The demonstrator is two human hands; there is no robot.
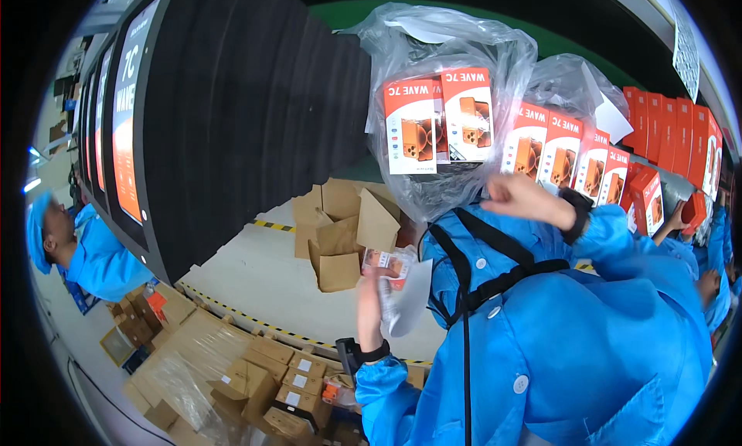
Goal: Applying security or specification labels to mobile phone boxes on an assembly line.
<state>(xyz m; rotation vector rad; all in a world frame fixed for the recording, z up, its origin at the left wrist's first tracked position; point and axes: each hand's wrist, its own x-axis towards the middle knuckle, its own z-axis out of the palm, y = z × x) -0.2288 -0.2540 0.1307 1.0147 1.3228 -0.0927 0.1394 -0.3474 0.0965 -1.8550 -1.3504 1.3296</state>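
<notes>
My left hand (369,303) is closed round a crumpled clear plastic bag (398,307) with a red-and-white printed piece in it, held low in front of the bench. A white sheet (415,287) hangs beside that bag. My right hand (529,200) is raised near my chest with its fingers curled; whether anything is pinched in them is hidden. Just beyond it, a large clear plastic bag (456,38) lies open round several red-and-white phone boxes (410,129). To the right of this bag stand more phone boxes (560,141), side by side in a row.
A large black ridged structure (255,98) with printed panels fills the left. An open carton (340,264) sits on the pale floor below. Stacked cartons (301,384) stand lower left. Red boxes (668,133) line the far right, near another person's hand (678,216). Another person (93,249) is far left.
</notes>
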